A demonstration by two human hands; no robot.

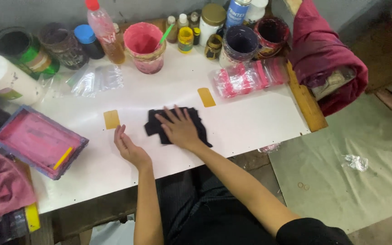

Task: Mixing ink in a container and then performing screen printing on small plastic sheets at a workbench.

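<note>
A small black cloth [153, 123] lies flat near the middle of the white table [246, 120]. My right hand [178, 128] rests palm down on it with fingers spread. To the left of the cloth, my left hand [130, 148] stands on its edge on the table, fingers together and slightly curled, holding nothing. Two tan tape strips sit on the table: one [111, 119] just above my left hand, the other [206, 97] beyond the cloth.
A pink-stained printing frame [35, 140] with a yellow-handled tool lies at left. Paint pots, jars and bottles line the far edge, including a pink bucket [144, 47]. Clear plastic bags [97, 80] and a pink-striped packet [249, 77] lie nearby. A maroon cloth [323, 54] hangs at right.
</note>
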